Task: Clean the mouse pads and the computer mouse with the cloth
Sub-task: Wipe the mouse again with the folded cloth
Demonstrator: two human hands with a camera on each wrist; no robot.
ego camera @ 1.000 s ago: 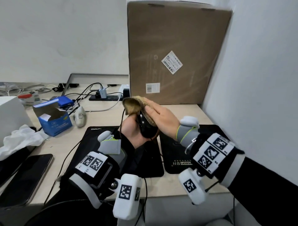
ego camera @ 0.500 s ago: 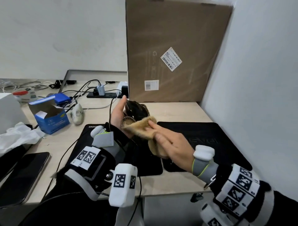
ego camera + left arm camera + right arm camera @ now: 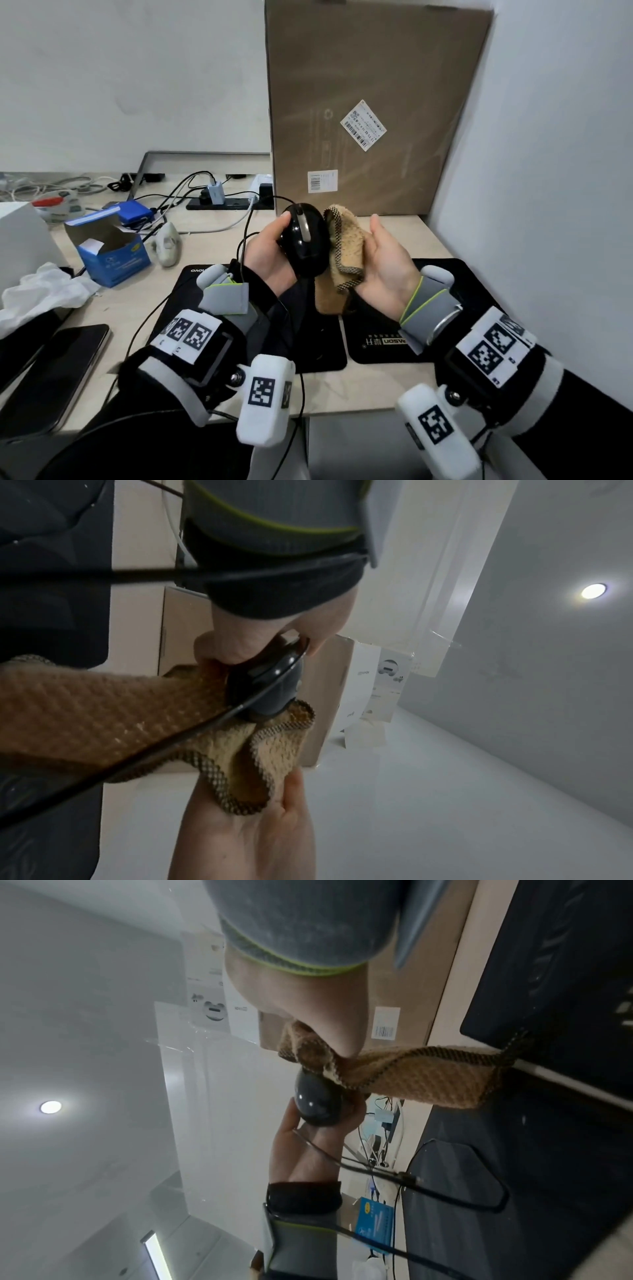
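- Two black mouse pads [image 3: 424, 322] lie side by side on the worktop [image 3: 349, 390], below both hands.
- Cardboard box [image 3: 370, 102] stands upright at the worktop's back, against the wall.
- Right hand [image 3: 385, 260] is palm-up with the tan cloth [image 3: 346, 253] draped over it, thumb pinning the cloth, its tail hanging toward the pads.
- Left hand [image 3: 267, 253] curls round the black computer mouse [image 3: 305, 240], held above the pads, touching the cloth.
- Mouse cable [image 3: 246, 226] loops down past the left wrist.
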